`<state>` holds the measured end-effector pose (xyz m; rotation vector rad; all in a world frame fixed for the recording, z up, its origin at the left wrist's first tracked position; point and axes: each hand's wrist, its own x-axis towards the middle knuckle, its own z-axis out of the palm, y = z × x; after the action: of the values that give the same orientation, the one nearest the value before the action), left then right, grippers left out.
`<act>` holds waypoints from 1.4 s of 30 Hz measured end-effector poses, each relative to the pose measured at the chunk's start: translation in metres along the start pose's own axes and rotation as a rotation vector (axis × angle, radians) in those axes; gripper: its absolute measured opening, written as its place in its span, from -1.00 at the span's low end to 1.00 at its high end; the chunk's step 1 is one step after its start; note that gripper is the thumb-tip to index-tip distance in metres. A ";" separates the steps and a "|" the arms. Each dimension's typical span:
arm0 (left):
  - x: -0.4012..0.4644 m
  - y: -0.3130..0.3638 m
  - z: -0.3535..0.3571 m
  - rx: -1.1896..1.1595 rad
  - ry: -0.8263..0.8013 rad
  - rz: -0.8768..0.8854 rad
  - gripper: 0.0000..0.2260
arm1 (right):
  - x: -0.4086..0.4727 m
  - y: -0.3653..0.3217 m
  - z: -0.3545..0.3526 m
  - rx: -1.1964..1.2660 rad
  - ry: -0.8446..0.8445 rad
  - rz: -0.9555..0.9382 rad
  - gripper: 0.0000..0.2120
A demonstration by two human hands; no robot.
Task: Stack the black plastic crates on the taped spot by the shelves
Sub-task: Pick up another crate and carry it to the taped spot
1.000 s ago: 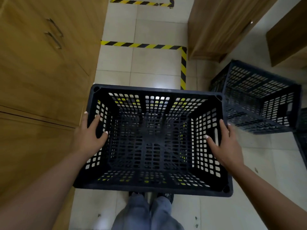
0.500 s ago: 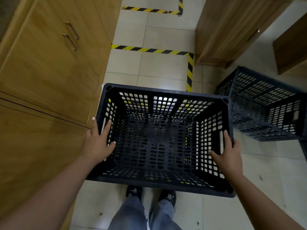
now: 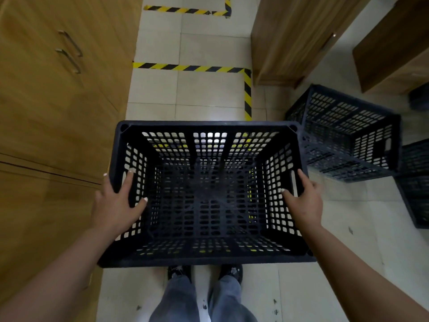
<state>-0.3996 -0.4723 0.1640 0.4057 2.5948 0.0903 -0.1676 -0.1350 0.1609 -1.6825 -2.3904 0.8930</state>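
A black plastic crate (image 3: pixel 206 194) is occupying the centre of the view, open side up, carried above the tiled floor (image 3: pixel 209 94). The left hand (image 3: pixel 116 205) is gripping its left wall at 9 o'clock, thumb lying inside against the mesh and fingers (image 3: pixel 105 182) wrapping the outer face. The right hand (image 3: pixel 304 203) is gripping the right wall at 3 o'clock beside the handle slot, thumb inside; its remaining fingers are hiding behind the rim, so their exact curl cannot be told. The crate is covering the floor directly under it; only yellow flecks are showing through the mesh.

Yellow-black tape (image 3: pixel 247 89) is marking a corner on the floor at 12 o'clock, its lower run disappearing behind the crate's far rim. A second tape corner (image 3: pixel 190 10) is lying farther off at 12 o'clock.

Crates counted: three certain. A second crate (image 3: pixel 348 133) is standing tilted at 2 o'clock; a third crate (image 3: pixel 415 182) at 3 o'clock is being cut off by the frame edge. A dark, blurred object (image 3: pixel 419 98) at 2 o'clock is too indistinct to identify.

Wooden cabinets (image 3: pixel 58 101) are filling the 9 o'clock side; two wooden units (image 3: pixel 292 36) are standing at 1 o'clock. Two shoes (image 3: pixel 204 273) are showing at 6 o'clock.
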 end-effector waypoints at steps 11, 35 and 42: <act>0.009 -0.004 -0.011 -0.032 -0.007 0.005 -0.29 | 0.001 -0.012 0.003 0.039 -0.006 0.013 -0.43; 0.003 -0.006 0.008 0.000 0.020 -0.006 -0.25 | -0.030 0.029 0.004 -0.161 -0.144 -0.080 -0.16; -0.024 -0.016 0.028 -0.024 0.052 0.029 -0.20 | -0.054 0.049 0.003 -0.205 -0.153 -0.090 -0.13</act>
<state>-0.3702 -0.4952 0.1486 0.4382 2.6367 0.1437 -0.1072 -0.1728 0.1478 -1.6075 -2.7200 0.8148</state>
